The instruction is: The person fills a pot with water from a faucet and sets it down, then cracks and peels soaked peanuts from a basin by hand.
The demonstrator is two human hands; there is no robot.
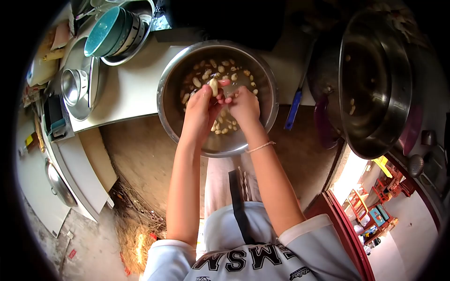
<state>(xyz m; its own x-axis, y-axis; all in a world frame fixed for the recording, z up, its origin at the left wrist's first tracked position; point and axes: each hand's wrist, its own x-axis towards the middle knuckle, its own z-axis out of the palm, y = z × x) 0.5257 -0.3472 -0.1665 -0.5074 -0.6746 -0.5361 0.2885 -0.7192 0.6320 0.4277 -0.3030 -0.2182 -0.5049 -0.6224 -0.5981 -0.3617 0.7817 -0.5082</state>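
A wide steel basin (165, 100) holds water with several peanuts in their shells (221, 69) spread through it. Over the basin, my left hand (200, 110) is closed, pinching a pale peanut (214, 86) between thumb and fingers. My right hand (245, 107) is close beside it, the fingers curled in toward the left fingertips. Whatever the right fingers hold, if anything, is hidden. A thin bracelet (260, 147) circles my right wrist.
A large dark metal pan (375, 93) with a few peanuts in it stands at the right. A blue-handled utensil (293, 110) lies between it and the basin. Stacked teal bowls (104, 35) and a small steel bowl (71, 89) are at the left. Straw (140, 239) covers the floor below.
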